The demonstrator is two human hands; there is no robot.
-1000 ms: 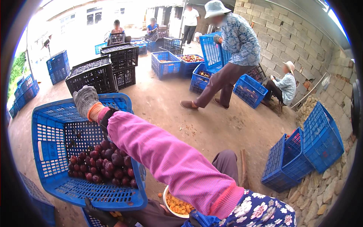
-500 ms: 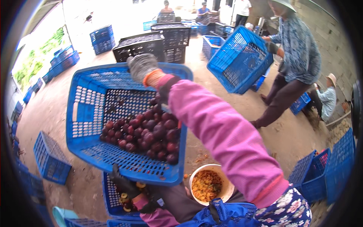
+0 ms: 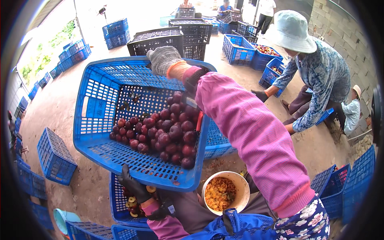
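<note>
A tilted blue plastic crate (image 3: 96,138) holds dark red plums (image 3: 162,136), gathered toward its right side. My right hand (image 3: 165,61), in a grey knit glove, grips the far rim. At the near rim, my left hand (image 3: 133,185) in a black glove has its fingers wrapped up against the edge. A metal strip and a red piece show among the plums beside my right forearm; I cannot make out what they belong to. Below lies another blue crate (image 3: 116,200) with cut plum pieces. A white bucket (image 3: 245,192) between my legs contains yellow-orange fruit bits.
To the right, a person in a pale hat (image 3: 292,32) bends low with arms reaching down. Another blue crate (image 3: 219,149) lies behind the one I hold. Black crates (image 3: 156,42) stand ahead, and blue crates (image 3: 58,156) stand along the left. More stacked crates (image 3: 360,176) stand at right.
The person on the right held up an empty blue crate and now bends with both hands free of it. A blue crate now lies behind mine. My crate has shifted slightly right, still in both hands.
</note>
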